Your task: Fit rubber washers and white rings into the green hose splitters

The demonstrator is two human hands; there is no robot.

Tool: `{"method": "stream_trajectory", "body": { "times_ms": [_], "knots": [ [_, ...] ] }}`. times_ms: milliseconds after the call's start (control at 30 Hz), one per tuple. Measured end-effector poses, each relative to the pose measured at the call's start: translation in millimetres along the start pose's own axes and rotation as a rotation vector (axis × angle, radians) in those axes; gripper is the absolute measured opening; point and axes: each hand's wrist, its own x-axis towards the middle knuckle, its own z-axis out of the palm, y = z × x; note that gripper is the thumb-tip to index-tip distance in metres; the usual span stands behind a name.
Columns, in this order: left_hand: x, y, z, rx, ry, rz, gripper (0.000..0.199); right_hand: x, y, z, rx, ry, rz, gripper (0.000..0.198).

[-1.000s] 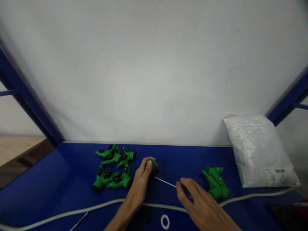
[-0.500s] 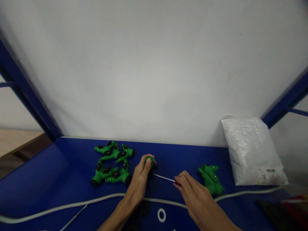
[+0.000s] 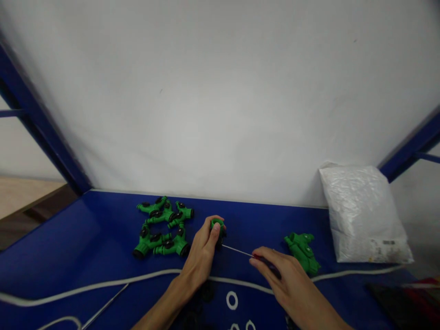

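My left hand (image 3: 202, 247) is wrapped round a green hose connector (image 3: 216, 223), whose open round end faces up beside my thumb. My right hand (image 3: 280, 268) grips a screwdriver (image 3: 239, 250) by its dark and red handle. The thin metal shaft points left, and its tip meets the lower side of the connector; whether it sits in a screw is hidden. Left of my left hand lie several green Y-shaped hose connectors (image 3: 146, 240) with black valve levers. Beyond my right hand are green connector bodies (image 3: 302, 252), without black levers.
A white cable (image 3: 151, 276) runs across the blue table (image 3: 103, 229), passing under my left forearm. White rings (image 3: 232, 300) lie near the front edge. A thin metal rod (image 3: 106, 305) rests at front left. A white plastic package (image 3: 367, 215) leans at the back right against the wall.
My right hand has turned and its fingers have loosened round the handle, showing more of it. The screwdriver tip stays at the connector in my left hand. The view has tilted slightly.
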Motion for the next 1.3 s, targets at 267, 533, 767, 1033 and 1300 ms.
{"method": "stream_trajectory", "body": {
  "times_ms": [267, 533, 767, 1033, 1300],
  "knots": [
    [0.5, -3.2, 1.9, -0.047, -0.018, -0.021, 0.042, -8.2, 17.0, 13.2, -0.551, 0.204, -0.373, 0.035],
    [2.4, -4.3, 2.5, -0.066, -0.008, -0.027, 0.043, -2.9, -2.8, -0.4, -0.714, 0.131, -0.613, 0.038],
    [0.1, -1.7, 3.4, -0.023, 0.006, -0.010, 0.042, -8.1, 11.0, 6.3, -0.544, 0.061, -0.494, 0.047],
    [-3.0, -1.6, 4.8, -0.017, -0.018, 0.013, 0.040, -4.5, -0.9, 3.7, -0.064, -0.028, -0.155, 0.019],
    [-3.3, 1.1, 3.9, -0.004, -0.031, 0.012, 0.040, 8.6, -15.8, -9.2, 0.174, -0.192, 0.184, 0.022]
  ]
}}
